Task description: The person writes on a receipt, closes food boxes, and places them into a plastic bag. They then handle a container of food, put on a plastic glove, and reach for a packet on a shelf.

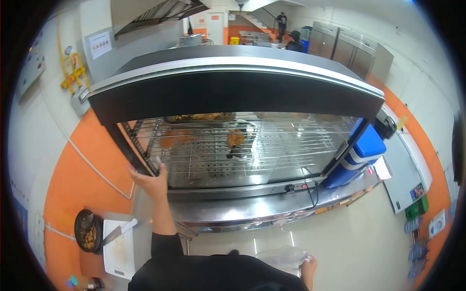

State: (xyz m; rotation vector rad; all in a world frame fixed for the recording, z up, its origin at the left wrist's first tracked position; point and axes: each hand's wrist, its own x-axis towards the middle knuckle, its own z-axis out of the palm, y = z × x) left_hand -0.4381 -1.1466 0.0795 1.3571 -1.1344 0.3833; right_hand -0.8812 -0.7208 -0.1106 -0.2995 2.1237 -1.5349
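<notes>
In front of me stands a heated display cabinet (238,92) with wire racks inside. At its lower left front corner is my left hand (151,184), fingers spread apart and touching the frame. My right hand (308,268), low on the right, is closed on a clear plastic bag (282,257) that hangs beside my body. On the rack (286,145) lie a round golden-brown piece of food (236,137) and flat orange-brown pieces (175,138). A dark object (239,152), perhaps tongs, sits near the round piece. Behind them is a metal tray (199,118) of food.
The cabinet rests on a steel counter (233,212). A blue cooler box (357,155) stands to its right, near a cable. At lower left are a pan of food (89,232), a white cutting board (119,257) and a knife (120,232). Two people (294,42) are far back.
</notes>
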